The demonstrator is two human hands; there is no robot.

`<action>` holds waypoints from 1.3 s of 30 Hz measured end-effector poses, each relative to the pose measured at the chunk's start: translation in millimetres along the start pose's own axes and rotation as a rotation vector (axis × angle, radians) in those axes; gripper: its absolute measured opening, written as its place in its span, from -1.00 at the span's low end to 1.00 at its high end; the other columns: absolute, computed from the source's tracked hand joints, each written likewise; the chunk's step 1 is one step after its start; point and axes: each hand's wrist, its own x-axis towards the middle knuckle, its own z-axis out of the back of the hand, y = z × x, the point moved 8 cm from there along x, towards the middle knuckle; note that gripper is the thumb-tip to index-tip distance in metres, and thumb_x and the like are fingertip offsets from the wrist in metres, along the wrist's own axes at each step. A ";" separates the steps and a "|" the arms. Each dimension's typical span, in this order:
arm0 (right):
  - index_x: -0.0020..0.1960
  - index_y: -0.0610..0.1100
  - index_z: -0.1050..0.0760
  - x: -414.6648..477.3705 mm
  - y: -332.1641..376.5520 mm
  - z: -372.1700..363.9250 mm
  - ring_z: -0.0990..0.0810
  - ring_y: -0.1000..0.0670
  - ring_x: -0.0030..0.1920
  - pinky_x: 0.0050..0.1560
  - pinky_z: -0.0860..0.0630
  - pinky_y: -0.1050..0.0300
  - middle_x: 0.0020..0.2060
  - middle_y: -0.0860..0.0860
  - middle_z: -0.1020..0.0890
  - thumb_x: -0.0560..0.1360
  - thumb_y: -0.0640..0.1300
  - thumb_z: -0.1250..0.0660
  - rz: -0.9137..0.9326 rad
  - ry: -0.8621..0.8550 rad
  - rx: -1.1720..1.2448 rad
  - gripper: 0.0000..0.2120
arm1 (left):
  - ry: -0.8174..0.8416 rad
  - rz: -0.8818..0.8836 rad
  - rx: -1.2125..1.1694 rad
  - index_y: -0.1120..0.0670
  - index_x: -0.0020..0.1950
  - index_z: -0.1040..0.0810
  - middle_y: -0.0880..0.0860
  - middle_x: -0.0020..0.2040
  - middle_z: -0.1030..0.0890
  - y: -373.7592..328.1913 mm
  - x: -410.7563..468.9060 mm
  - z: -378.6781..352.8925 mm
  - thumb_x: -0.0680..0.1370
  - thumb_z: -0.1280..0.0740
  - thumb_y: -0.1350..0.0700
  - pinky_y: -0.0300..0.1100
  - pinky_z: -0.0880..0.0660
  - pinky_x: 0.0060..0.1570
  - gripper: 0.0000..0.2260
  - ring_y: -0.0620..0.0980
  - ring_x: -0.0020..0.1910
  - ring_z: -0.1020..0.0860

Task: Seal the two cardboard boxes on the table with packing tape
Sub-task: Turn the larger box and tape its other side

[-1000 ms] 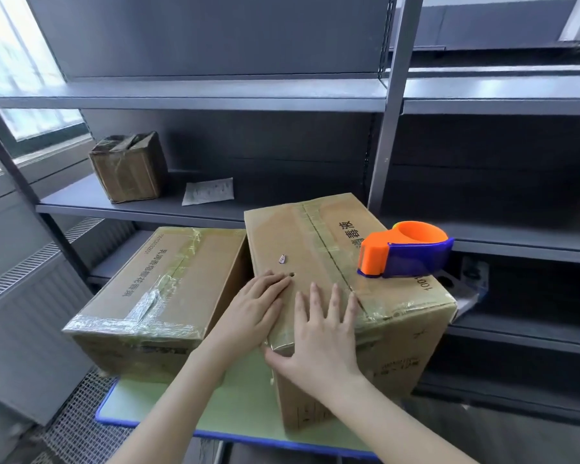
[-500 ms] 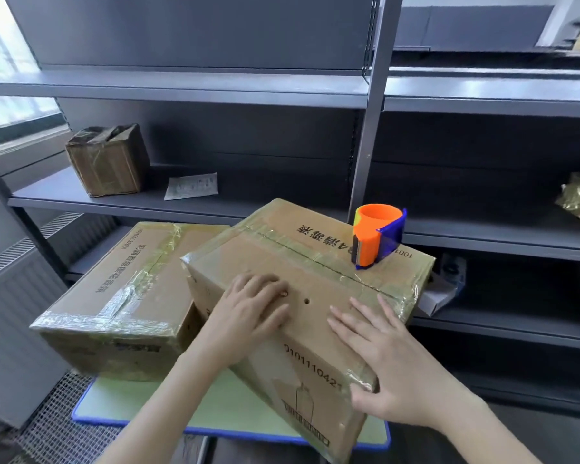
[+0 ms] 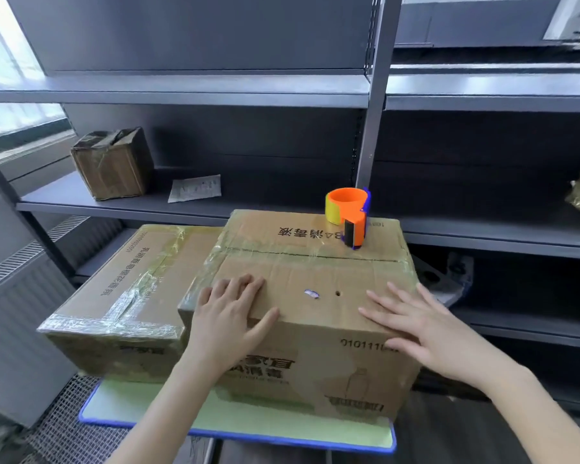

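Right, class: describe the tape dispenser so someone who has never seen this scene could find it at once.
Start at the grey shelving, then drop to the green table before it. On the far corner of the right-hand box stands the tape dispenser. It alone is bright orange, with a yellow roll and blue trim.

My left hand [image 3: 230, 316] and right hand [image 3: 426, 329] are bare, with slender fingers. My left forearm [image 3: 168, 406] and right forearm [image 3: 533, 410] are bare too, slim and smooth.

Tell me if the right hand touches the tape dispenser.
Apart. Head view: right hand flat at the near edge of the box, tape dispenser at the far edge.
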 end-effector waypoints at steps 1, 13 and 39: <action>0.32 0.47 0.21 0.9 -9.3 3.5 0.29 0.22 0.46 0.41 0.43 0.10 0.39 0.40 0.19 0.59 0.06 -0.12 -0.030 -0.014 -0.017 -0.43 | -0.008 -0.028 0.003 -0.06 0.39 -0.41 -0.07 0.31 -0.46 -5.1 -6.1 2.6 0.46 0.11 -0.35 -0.04 -0.25 0.23 -0.34 0.03 0.26 -0.39; 0.49 0.02 -0.13 51.8 45.4 -1.4 -0.12 -0.06 0.49 0.46 0.05 0.00 0.48 0.01 -0.18 0.42 0.34 0.16 -0.070 -0.218 -0.082 -0.26 | 0.124 0.042 -0.145 -0.21 0.47 -0.21 -0.20 0.48 -0.20 31.5 -2.0 -8.4 0.56 -0.04 -0.25 0.13 0.06 0.47 -0.53 -0.11 0.51 0.00; 0.53 -0.04 0.07 51.3 100.8 -15.4 0.29 -0.17 0.49 0.26 0.53 -0.33 0.51 -0.06 0.13 0.18 0.63 0.36 -0.176 -0.175 0.078 0.12 | 0.070 -0.221 -0.268 -0.14 0.44 -0.22 -0.21 0.43 -0.23 15.4 -4.9 -2.9 0.29 -0.19 0.16 -0.13 0.03 0.47 -0.30 -0.19 0.47 -0.10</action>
